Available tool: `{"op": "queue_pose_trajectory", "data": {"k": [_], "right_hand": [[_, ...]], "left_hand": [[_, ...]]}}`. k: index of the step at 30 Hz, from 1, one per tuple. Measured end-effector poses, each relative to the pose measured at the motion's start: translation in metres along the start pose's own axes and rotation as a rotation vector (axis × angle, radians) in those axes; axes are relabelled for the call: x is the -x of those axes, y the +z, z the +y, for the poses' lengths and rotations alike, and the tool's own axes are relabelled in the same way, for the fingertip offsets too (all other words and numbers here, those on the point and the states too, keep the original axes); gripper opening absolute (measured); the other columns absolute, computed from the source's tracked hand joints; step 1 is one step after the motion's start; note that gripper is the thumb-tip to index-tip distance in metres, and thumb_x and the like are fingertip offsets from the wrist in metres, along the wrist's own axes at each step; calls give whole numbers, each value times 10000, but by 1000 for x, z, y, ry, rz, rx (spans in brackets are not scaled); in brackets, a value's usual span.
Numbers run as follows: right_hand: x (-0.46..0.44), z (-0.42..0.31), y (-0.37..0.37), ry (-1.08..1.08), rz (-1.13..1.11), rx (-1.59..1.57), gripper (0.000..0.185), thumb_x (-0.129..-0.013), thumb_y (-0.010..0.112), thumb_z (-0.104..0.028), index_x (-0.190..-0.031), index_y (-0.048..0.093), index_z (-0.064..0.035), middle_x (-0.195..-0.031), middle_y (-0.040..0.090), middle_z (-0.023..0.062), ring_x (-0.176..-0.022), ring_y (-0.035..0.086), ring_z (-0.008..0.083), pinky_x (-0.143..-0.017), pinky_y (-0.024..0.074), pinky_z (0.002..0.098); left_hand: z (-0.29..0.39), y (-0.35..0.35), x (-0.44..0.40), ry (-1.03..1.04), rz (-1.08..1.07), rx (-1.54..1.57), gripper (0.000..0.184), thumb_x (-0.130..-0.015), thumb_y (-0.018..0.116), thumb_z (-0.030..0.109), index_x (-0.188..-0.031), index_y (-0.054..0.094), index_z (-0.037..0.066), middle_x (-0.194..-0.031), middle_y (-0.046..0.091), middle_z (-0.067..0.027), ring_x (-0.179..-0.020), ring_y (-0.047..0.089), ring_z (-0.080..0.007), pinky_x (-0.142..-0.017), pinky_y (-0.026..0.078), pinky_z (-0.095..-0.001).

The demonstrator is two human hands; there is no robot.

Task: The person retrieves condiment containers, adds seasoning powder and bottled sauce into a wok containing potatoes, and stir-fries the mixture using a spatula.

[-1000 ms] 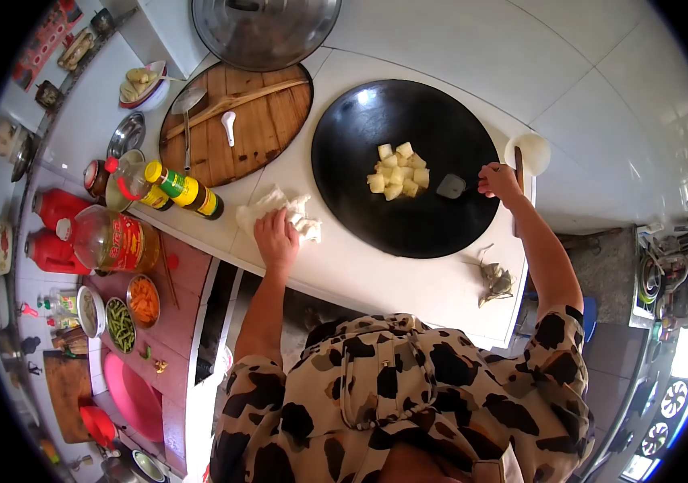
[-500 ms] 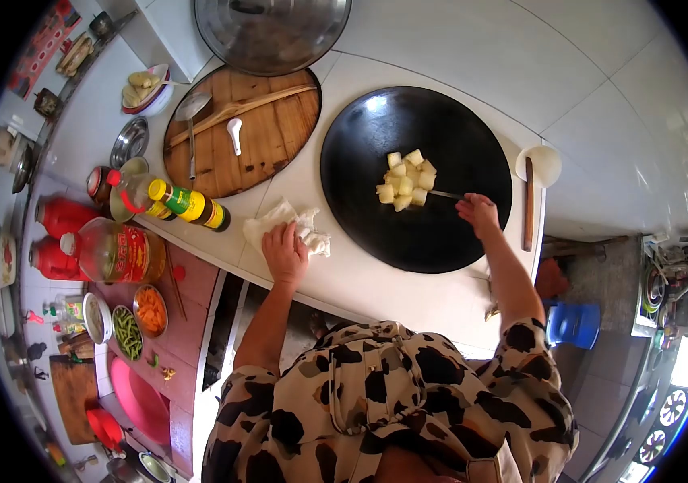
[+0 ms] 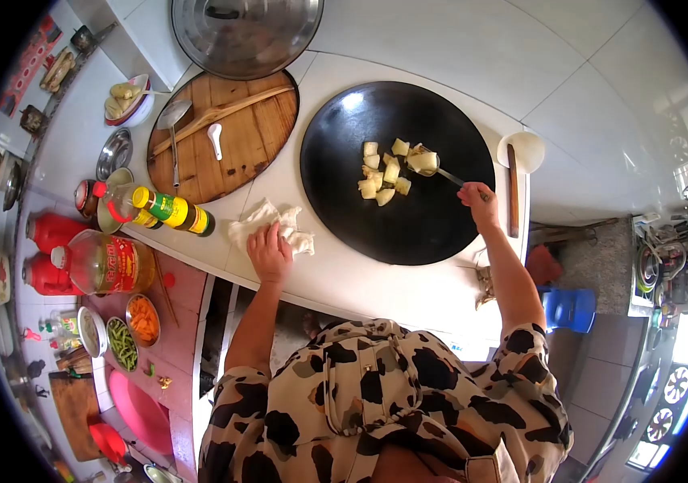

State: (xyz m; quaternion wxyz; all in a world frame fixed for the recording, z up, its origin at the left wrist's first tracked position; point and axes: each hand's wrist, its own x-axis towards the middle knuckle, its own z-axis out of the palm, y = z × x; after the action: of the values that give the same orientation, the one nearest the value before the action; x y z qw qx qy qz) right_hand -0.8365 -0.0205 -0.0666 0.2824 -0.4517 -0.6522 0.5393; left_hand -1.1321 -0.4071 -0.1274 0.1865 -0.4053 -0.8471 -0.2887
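My right hand (image 3: 482,205) is closed around the handle of a metal spatula (image 3: 450,175) at the right side of a large black wok (image 3: 392,233). The spatula's head carries some pale chunks of food above the wok's middle. More pale, yellowish-white chunks (image 3: 371,161) lie loosely in the bottom, just left of it. Left of the wok, my left hand (image 3: 270,251) rests on a crumpled white cloth (image 3: 267,219) on the counter, fingers laid out over it.
A round wooden board (image 3: 255,153) bears a skimmer (image 3: 173,121), wooden sticks and a white spoon (image 3: 215,141). Behind it leans a glass lid (image 3: 247,40). Bottles (image 3: 173,209) and an oil jug (image 3: 110,262) stand left, near bowls of green (image 3: 122,346) and orange vegetables (image 3: 143,320). A white bowl (image 3: 527,151) sits right of the wok.
The spatula's head has come up with chunks on it, and the pile in the wok has spread apart. My left hand stays on the cloth. The whole view has shifted slightly.
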Motion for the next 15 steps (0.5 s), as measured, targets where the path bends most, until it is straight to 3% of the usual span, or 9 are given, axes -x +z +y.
{"op": "queue_pose_trajectory", "data": {"k": [2, 3, 6, 7, 10, 15], "right_hand": [[-5, -1, -15, -164, -98, 254, 206, -959, 540, -155, -1043, 654, -5, -914, 677, 87, -897, 670, 174, -775, 527, 286], [2, -14, -16, -265, -155, 444, 182, -928, 533, -79, -1043, 667, -35, -969, 686, 93, -917, 674, 212, -810, 527, 304], [10, -22, -18, -672, -413, 966, 206, -908, 511, -30, -1038, 670, -49, -1039, 675, 116, -950, 658, 283, -847, 521, 339], [24, -42, -11, -611, -495, 1034, 204, -885, 524, -3, -1014, 673, -54, -1050, 661, 126, -962, 637, 315, -855, 516, 355], [49, -67, -6, -546, -635, 1112, 158, -871, 568, -18, -987, 671, -48, -979, 658, 121, -934, 646, 306, -823, 527, 366], [74, -68, -10, -751, -574, 922, 85, -824, 655, -29, -906, 674, -32, -974, 681, 126, -876, 669, 320, -758, 561, 390]], "left_hand": [[-1, 1, 2, 6, 8, -20, 363, -786, 583, 130, -1141, 598, 58, -1101, 591, -142, -1025, 533, -347, -942, 385, -472], [-1, 2, 2, 9, 10, -29, 370, -783, 587, 136, -1145, 592, 61, -1099, 587, -143, -1025, 535, -345, -947, 382, -477], [-3, 3, 2, 39, 31, -5, 360, -781, 583, 126, -1135, 594, 60, -1092, 588, -141, -998, 531, -356, -923, 392, -473], [-3, 3, 1, 30, 26, -3, 357, -782, 581, 126, -1132, 595, 59, -1091, 588, -141, -987, 530, -358, -914, 395, -472], [-2, 2, 1, 14, 14, 1, 350, -784, 575, 128, -1126, 599, 56, -1092, 589, -141, -959, 527, -362, -890, 401, -471], [-2, 4, 3, 17, 23, -5, 358, -787, 570, 146, -1133, 603, 60, -1097, 593, -138, -974, 525, -357, -903, 399, -465]]}}
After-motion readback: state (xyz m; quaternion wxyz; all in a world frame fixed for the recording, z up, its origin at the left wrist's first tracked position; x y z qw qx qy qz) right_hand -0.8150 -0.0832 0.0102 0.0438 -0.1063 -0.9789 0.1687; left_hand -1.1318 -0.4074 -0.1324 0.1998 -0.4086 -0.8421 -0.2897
